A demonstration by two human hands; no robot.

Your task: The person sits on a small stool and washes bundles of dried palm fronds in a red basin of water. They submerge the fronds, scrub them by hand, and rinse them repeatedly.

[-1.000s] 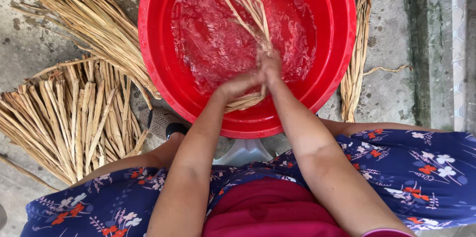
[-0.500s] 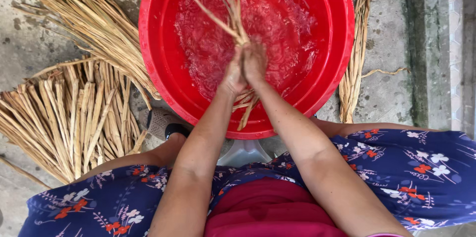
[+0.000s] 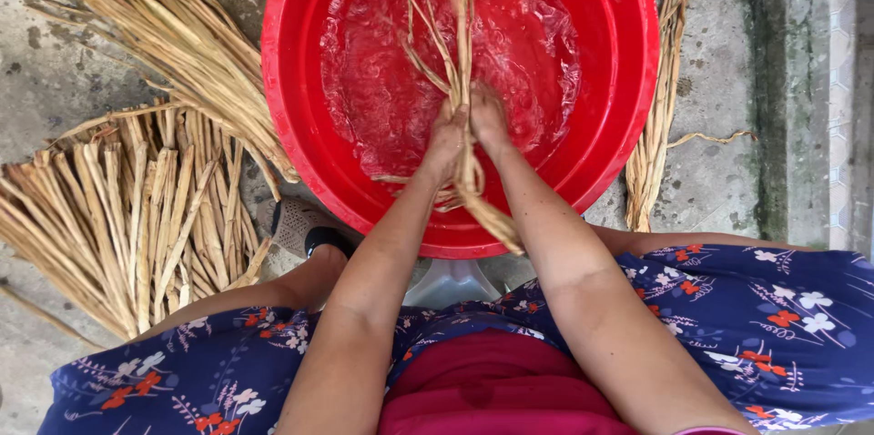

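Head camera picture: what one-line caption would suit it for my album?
Both hands, left hand and right hand, grip a bundle of dried plant strips over a water-filled red basin.

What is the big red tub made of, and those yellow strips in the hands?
The red tub looks like smooth, glossy plastic: it shines evenly. The strips seem to be dried plant fibre, perhaps reed or leaf stalks: tan, stringy and frayed, gripped by the left hand and the right hand.

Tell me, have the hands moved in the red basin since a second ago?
Yes. Both hands, clasped on the straw bundle, have moved from near the red basin's near rim toward its middle.
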